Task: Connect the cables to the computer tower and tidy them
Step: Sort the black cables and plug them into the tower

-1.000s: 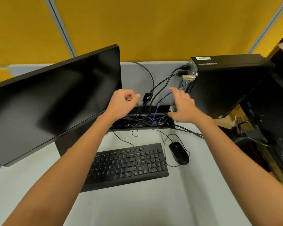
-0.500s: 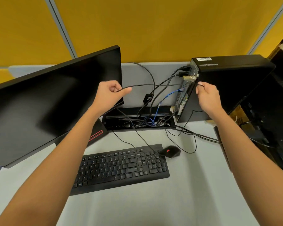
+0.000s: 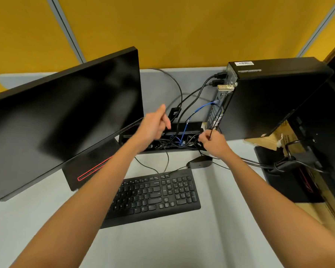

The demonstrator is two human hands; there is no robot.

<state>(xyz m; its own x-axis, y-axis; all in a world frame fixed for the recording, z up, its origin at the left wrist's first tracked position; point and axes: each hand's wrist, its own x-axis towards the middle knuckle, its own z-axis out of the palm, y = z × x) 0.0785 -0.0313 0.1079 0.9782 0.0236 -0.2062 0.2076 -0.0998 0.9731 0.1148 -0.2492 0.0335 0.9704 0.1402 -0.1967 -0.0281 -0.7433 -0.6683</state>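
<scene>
The black computer tower (image 3: 269,101) stands at the desk's back right, its rear panel facing left. Two black cables (image 3: 211,82) and a blue cable (image 3: 202,106) are plugged into that panel and drop into the cable slot (image 3: 191,125) in the desk. My right hand (image 3: 214,145) hovers at the slot's right end and grips a thin black cable (image 3: 214,126) that rises to the tower's lower rear. My left hand (image 3: 154,126) is over the slot's left part, thumb up and fingers curled, pinching a thin cable that runs up and right.
A large tilted monitor (image 3: 66,117) with its base (image 3: 89,167) fills the left. A keyboard (image 3: 155,194) and a mouse (image 3: 199,161) lie in front of the slot. A cardboard box (image 3: 269,140), a black stand (image 3: 290,180) and more cables crowd the right.
My right hand has dropped from the tower's upper rear to the slot's right end, keeping hold of the thin cable. My left hand has moved down and right toward the slot.
</scene>
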